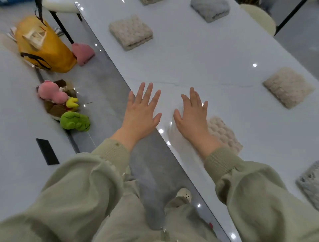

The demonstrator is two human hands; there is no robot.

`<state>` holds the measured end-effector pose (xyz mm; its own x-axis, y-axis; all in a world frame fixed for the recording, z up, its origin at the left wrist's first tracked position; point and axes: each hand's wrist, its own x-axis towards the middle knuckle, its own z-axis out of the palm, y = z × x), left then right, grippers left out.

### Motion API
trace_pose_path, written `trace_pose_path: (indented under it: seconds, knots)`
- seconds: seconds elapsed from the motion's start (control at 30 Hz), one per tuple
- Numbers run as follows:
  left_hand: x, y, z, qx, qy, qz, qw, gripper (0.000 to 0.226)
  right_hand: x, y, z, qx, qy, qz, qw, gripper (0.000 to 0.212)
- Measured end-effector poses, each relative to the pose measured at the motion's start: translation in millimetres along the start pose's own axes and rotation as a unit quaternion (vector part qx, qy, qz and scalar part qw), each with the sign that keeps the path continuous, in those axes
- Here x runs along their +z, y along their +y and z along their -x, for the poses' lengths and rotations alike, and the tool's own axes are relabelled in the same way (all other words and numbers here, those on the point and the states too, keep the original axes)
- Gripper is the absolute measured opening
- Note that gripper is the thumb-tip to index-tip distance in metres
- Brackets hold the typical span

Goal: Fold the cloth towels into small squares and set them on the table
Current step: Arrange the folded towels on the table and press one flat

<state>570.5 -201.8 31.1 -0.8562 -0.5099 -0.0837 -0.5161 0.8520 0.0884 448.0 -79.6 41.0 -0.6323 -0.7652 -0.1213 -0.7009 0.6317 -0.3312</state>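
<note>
Nearest towel point(224, 134): beige, folded, at the table's point(189, 60) near edge and partly under my right wrist; I cannot tell if I touch it.
Handling: I judge it light, soft, thick and nubbly, neither slippery nor fragile. Folds may spring open, so I would pinch all layers at a corner.
Right hand point(191, 115): flat, fingers spread, empty.
Left hand point(140, 112): flat, spread wide over the near edge, empty.
Beige towels: four, with the others farther along the near edge point(130, 32), mid-table point(288, 87), and one cut off at the top point(150, 1).
Grey towels: two point(210, 10) point(310, 178).
Beyond: one yellow bag point(43, 46), plush toys point(75, 121).
</note>
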Motion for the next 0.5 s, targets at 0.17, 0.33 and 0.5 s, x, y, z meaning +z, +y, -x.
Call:
trace_pose_path:
  seconds: [0.17, 0.33, 0.5]
  knots:
    - [-27.3, -78.7, -23.6, 0.08, -0.022, -0.011, 0.997, 0.067, 15.0, -68.0, -31.6, 0.078, 0.023, 0.003, 0.997, 0.054]
    - [-40.7, -134.7, -52.9, 0.142, -0.027, -0.018, 0.989, 0.067, 20.9, -116.3, -60.8, 0.139, 0.044, 0.003, 0.989, 0.054]
    - [-44.7, -158.2, -94.7, 0.152, -0.033, -0.001, 0.988, 0.065, 23.8, -134.0, -96.8, 0.18, 0.065, -0.014, 0.981, 0.052]
